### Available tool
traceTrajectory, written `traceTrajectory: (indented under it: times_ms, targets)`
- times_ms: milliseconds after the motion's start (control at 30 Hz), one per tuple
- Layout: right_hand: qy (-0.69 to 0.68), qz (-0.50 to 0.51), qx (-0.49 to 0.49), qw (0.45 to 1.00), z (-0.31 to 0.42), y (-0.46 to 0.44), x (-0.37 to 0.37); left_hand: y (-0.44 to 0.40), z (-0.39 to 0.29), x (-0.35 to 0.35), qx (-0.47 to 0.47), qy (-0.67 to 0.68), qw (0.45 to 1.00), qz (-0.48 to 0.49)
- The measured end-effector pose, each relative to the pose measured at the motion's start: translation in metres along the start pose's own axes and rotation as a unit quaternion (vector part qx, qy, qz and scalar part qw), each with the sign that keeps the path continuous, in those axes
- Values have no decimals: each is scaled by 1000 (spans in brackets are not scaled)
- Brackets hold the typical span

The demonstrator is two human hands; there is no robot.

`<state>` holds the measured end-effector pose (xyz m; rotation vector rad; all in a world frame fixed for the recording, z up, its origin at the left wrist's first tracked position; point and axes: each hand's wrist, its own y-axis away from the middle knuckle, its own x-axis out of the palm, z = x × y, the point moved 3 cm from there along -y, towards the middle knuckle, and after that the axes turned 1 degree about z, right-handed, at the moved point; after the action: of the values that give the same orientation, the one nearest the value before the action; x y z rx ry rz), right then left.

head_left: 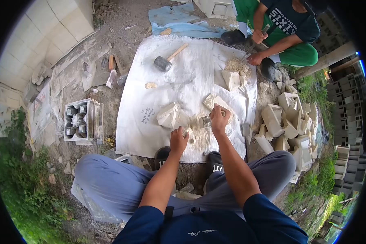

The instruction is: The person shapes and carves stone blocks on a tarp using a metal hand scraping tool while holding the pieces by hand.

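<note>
L hand (179, 140) has its fingertips pinched round a small pale rough chunk (186, 132), low over the sheet, prob. to steady it near the blade. R hand (219, 118) is wrapped round the handle of a flat metal-bladed tool (205, 121), blade pointing in toward L hand, prob. for control at close range. Bits lie between & around the hands: cream crumbs and powder (200, 140), dry & gritty, on a white woven plastic sheet (134, 134) w/ creases + dark handwriting — prob. spread to keep debris off the dirt. Just beyond L hand sits a big angular cream block (168, 115), faceted, chalky; another flat-faced cream slab (216, 101) lies just past R hand. Black-headed mallet w/ wooden handle (163, 64) lies farther up the sheet, apart from both hands, prob. parked out of the way. Co-worker (286, 28) at upper R grips a separate long tool (256, 44) over their own rubble.
</note>
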<state>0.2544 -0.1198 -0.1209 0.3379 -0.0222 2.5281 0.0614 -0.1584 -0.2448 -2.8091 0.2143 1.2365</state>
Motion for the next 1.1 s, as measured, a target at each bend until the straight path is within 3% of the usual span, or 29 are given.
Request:
traceTrajectory:
  times_ms: [167,433,500,600,767,867,1100]
  targets:
    - [32,11,-18,999,9,2,11,1,5,-12,3,-9,1000,-28]
    - [-48,25,46,997,-7,8,20,0,11,-25,-2,6,998,-63]
    - [-46,20,42,998,-7,7,20,-4,15,-28,-71,152,985,-47]
    - [-27,7,30,999,-11,8,17,-6,12,-35,-61,147,979,-125]
    - [-23,12,31,999,-10,4,9,-8,13,-35,-58,158,977,-134]
    - [3,6,11,1000,-9,4,7,-1,16,-26,-69,174,978,-90]
    - [13,11,34,999,-8,7,8,26,17,-11,17,-13,996,-83]
